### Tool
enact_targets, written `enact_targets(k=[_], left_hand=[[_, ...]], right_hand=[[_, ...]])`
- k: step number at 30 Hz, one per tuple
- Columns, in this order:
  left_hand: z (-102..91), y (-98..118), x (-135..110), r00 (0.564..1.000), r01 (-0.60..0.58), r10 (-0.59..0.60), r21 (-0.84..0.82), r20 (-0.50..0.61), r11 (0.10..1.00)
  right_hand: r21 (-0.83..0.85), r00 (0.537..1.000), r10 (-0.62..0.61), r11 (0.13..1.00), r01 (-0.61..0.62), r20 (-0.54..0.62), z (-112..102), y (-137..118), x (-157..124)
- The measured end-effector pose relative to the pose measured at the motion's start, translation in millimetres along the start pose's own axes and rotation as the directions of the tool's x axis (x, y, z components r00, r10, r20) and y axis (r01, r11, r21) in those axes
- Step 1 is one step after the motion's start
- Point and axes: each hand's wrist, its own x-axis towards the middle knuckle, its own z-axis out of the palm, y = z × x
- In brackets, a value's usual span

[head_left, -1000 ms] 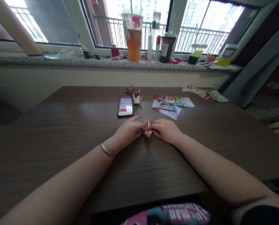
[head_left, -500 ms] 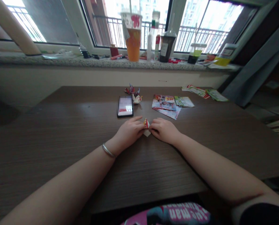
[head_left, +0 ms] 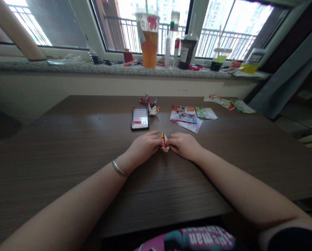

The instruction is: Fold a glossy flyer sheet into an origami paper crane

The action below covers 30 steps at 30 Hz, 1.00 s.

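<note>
A small folded paper [head_left: 164,143], white with red and yellow print, is held between my two hands just above the brown table [head_left: 156,188]. My left hand [head_left: 144,145] pinches its left side, with a silver bangle on that wrist. On the opposite side, the fingers of my right hand [head_left: 184,145] are closed on its right edge. My fingertips partly cover the paper. Beyond my left hand lies a phone [head_left: 140,119] with its screen lit. A white folded paper figure [head_left: 153,111] and a purple-red one [head_left: 147,100] sit beside and behind the phone.
Printed leaflets [head_left: 184,115] and a green-white paper stack [head_left: 206,113] lie beyond my right hand. More paper strips [head_left: 221,102] rest at the far right edge. Cups, including an orange drink [head_left: 149,48], and bottles stand on the windowsill [head_left: 114,69].
The pale flap at the paper's near side no longer shows; printed surface now faces up there, and the paper looks longer and diamond-shaped. Both hands stay in nearly the same place.
</note>
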Motion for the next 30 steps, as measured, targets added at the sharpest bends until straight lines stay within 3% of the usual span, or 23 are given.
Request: enact_targets(k=[8, 16, 30], left_hand=[[-6.4, 7.4, 3.4, 0.996, -0.075, 0.08, 0.094, -0.05, 0.993], [-15.0, 13.5, 2.8, 0.996, -0.068, 0.058, 0.179, 0.062, 0.981], [-12.2, 4.7, -4.8, 0.996, -0.04, 0.031, 0.096, 0.089, 0.995]], right_hand=[[-0.053, 0.999, -0.021, 0.998, 0.023, 0.047, -4.8, -5.4, 0.9], [-0.098, 0.995, -0.006, 0.995, 0.016, 0.098, -10.2, -10.0, 1.0], [-0.114, 0.979, 0.123, 0.988, -0.105, 0.165, -14.3, -17.9, -4.9]])
